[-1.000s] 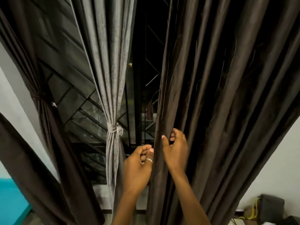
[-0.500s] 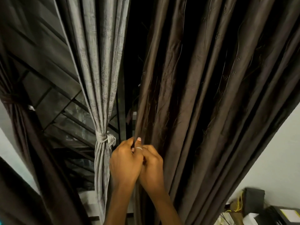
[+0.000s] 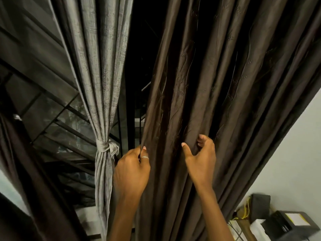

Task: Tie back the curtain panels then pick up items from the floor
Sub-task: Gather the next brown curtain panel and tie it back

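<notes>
Head view: brown curtain (image 3: 217, 84) fills centre and right, hanging loose, w/ grey curtain (image 3: 102, 66) just left of it against the dark window (image 3: 52, 119). L hand (image 3: 130, 173) pinches the brown curtain's left edge btwn thumb and curled fingers; R hand (image 3: 201, 162), apart to the right, has fingers and thumb curled round a fold of the same panel. Grey curtain is cinched mid-height by a knotted tie (image 3: 106, 146); ring (image 3: 145, 157) on L hand.
</notes>
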A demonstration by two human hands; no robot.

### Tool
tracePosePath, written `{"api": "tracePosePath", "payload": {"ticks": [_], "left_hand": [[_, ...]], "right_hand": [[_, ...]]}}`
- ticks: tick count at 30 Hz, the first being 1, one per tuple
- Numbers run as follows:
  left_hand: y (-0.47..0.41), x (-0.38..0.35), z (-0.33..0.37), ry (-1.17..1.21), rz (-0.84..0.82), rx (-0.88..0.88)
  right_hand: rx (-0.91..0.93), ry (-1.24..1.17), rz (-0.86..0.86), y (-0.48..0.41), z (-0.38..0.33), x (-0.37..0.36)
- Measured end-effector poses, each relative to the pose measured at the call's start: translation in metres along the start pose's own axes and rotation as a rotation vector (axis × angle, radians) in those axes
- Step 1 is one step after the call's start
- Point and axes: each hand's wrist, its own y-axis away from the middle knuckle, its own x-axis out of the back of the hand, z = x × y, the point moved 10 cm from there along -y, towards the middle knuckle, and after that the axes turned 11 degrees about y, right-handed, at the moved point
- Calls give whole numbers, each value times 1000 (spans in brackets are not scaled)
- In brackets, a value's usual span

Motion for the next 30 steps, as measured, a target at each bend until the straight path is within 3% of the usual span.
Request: {"api": "tracePosePath", "payload": {"ticks": [4, 11, 18, 22, 30], "left_hand": [[-1, 11, -4, 14, 37, 28], [-1, 27, -7, -9, 72, 13], [15, -4, 15, 23, -75, -85], [31, -35, 27, 101, -250, -99], [33, -42, 26, 168, -388, -85]], "right_hand": [[-38, 85, -3, -18, 18, 5], [-24, 157, 266, 11, 35, 41], [267, 11, 39, 67, -35, 4], [208, -187, -239, 92, -45, -30], [336, -85, -262, 91, -55, -19]]}}
